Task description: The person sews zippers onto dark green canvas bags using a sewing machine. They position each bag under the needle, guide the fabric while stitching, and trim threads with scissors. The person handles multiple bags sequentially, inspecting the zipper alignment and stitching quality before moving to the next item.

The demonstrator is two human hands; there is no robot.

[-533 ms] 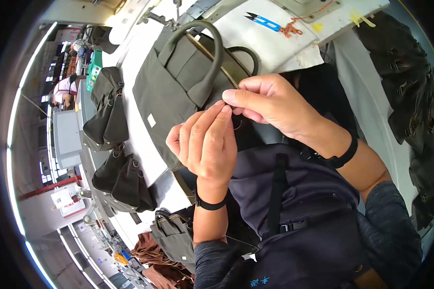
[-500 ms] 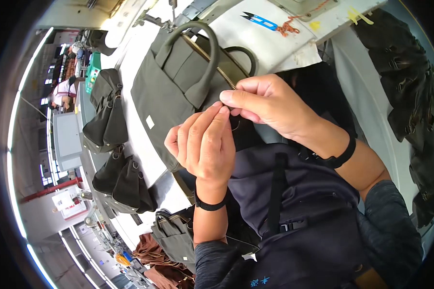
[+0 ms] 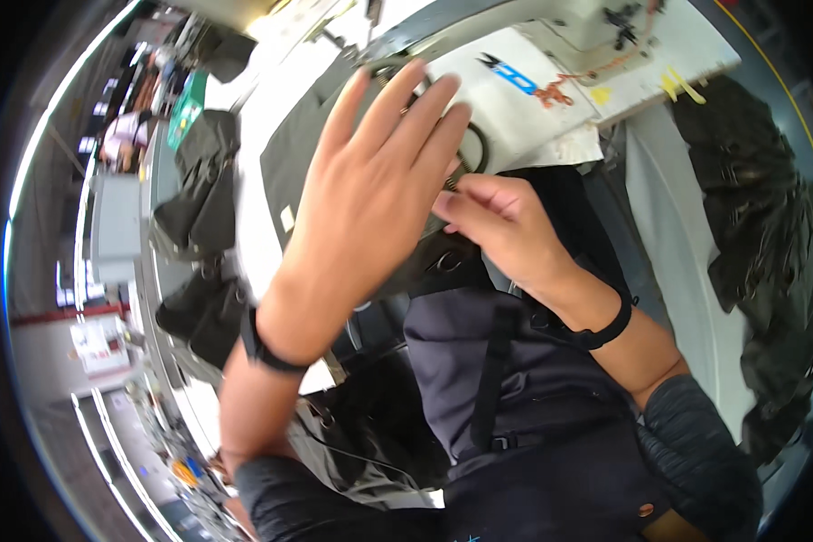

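Observation:
A dark olive handbag (image 3: 285,149) with a brass zipper and round handles lies on the white worktop before me. My left hand (image 3: 366,194) is raised over it, fingers stretched and spread, holding nothing; it covers much of the bag's front and one handle. To its right, my right hand (image 3: 506,221) is closed in a pinch at the near end of the zipper (image 3: 464,170). The small part between its fingertips is mostly hidden. A second handle (image 3: 481,144) shows beyond the fingers.
Blue-handled thread snips (image 3: 512,79) and a tangle of orange thread (image 3: 554,94) lie on the worktop by a sewing machine bed (image 3: 592,59). More dark bags (image 3: 199,203) stand at the left. Dark bag pieces (image 3: 759,208) are heaped on the right. A person (image 3: 122,144) is far off left.
My left hand has let go of its pinch beside the right hand, moved up and left, and spread its fingers. My right hand stays pinched by the zipper end. The view has shifted.

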